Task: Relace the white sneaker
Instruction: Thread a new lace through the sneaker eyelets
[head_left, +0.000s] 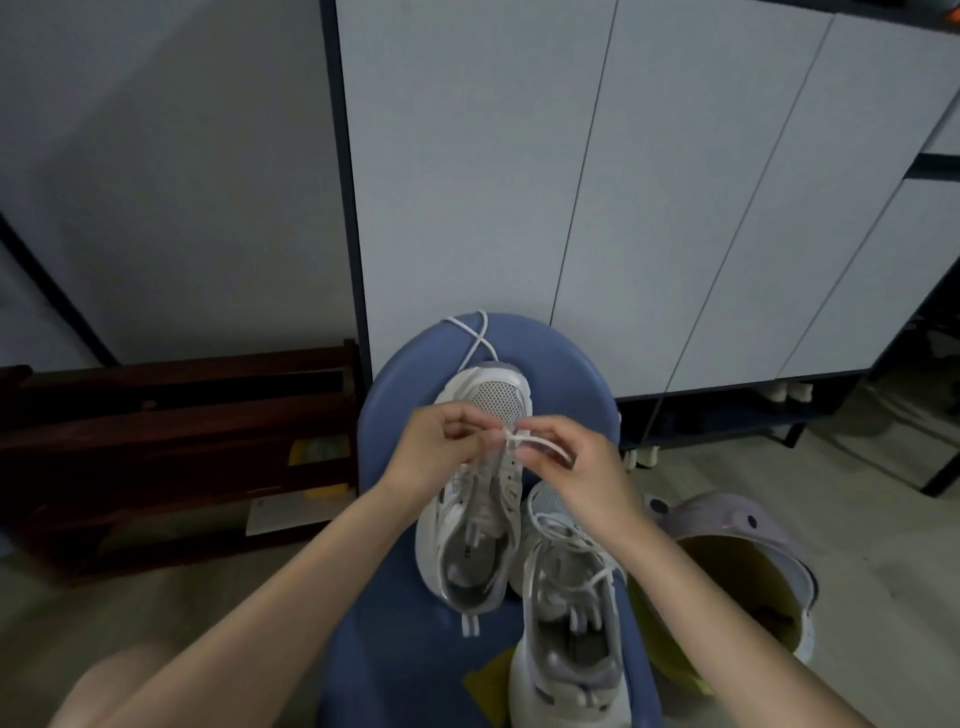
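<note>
Two sneakers lie on a stool (395, 395): one (467, 530) left, the other (566, 623) right and nearer; a cabinet (571, 182) stands behind.

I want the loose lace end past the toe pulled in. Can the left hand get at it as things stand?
Probably not yet: the left hand pinches the lace at the sneaker. The loose end lies unobstructed on the stool.

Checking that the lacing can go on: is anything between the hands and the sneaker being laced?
Nothing visible. Both the left hand and right hand pinch the lace directly over the unlaced sneaker.
</note>
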